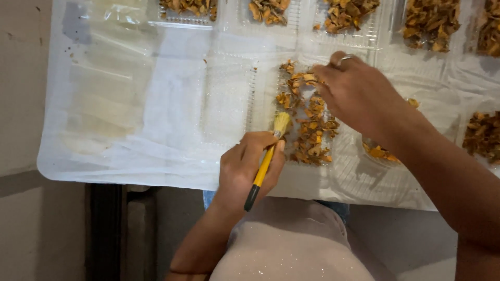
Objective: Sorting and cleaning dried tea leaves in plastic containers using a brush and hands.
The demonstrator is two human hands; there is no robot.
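Note:
My left hand (pixel 246 167) grips a small paintbrush (pixel 266 160) with a yellow handle and pale bristles; the bristles rest at the left edge of an open clear plastic clamshell box (pixel 229 99). The box's right half holds a heap of dried orange-brown pieces (pixel 307 122). My right hand (pixel 359 93), a ring on one finger, reaches over that heap with its fingertips down among the top pieces; whether it pinches one is hidden.
A clear plastic sheet (pixel 130 130) covers the table. Several more clear boxes of the same dried pieces (pixel 432 21) line the far edge, another (pixel 484 135) sits at right. A small clear container (pixel 380 151) with orange pieces lies under my right wrist.

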